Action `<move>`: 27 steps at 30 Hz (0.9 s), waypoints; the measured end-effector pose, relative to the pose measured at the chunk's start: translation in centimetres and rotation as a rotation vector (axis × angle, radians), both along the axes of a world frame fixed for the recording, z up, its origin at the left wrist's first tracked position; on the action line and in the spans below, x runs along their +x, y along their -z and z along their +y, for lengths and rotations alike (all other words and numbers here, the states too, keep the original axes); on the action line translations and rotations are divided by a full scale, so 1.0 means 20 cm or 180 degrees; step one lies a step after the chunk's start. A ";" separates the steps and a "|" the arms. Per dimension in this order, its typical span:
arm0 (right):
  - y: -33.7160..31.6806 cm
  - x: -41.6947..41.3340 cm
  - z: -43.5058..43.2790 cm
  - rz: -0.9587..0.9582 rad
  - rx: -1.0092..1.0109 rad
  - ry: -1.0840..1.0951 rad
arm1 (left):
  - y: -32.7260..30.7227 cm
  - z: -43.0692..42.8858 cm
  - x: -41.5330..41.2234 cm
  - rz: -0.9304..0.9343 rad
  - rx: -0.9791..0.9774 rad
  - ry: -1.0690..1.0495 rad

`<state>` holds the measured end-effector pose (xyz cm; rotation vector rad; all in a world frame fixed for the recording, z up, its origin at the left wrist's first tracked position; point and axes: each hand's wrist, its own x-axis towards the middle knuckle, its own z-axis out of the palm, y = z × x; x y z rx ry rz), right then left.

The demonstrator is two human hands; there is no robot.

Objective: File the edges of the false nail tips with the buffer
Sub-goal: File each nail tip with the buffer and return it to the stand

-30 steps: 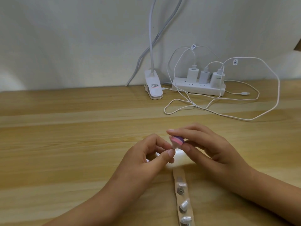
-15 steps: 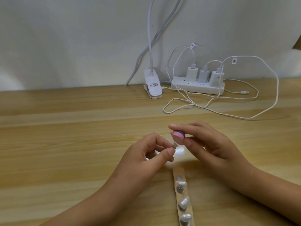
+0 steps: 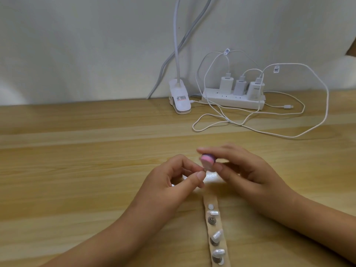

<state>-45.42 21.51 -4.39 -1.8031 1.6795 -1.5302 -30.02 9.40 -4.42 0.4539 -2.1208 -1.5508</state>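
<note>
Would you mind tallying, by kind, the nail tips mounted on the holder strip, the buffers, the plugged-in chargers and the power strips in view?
Nail tips on the holder strip: 3
Buffer: 1
Chargers: 3
Power strip: 1
Total: 8
</note>
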 end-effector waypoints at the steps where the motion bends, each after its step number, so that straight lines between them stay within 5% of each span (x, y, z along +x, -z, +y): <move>1: 0.00 0.00 0.00 -0.0001 -0.0071 0.0015 | 0.00 0.00 0.00 0.0014 0.0034 -0.0014; 12: -0.03 -0.03 0.01 0.0305 -0.0259 0.0229 | 0.01 -0.02 0.00 0.0153 0.0267 -0.0003; 17: -0.01 -0.09 0.00 0.1170 0.0895 0.0826 | 0.02 -0.02 0.00 0.0181 0.0274 -0.0004; 27: -0.03 -0.04 0.01 -0.0001 0.0603 0.0185 | 0.00 -0.01 0.00 0.0098 0.0351 0.0071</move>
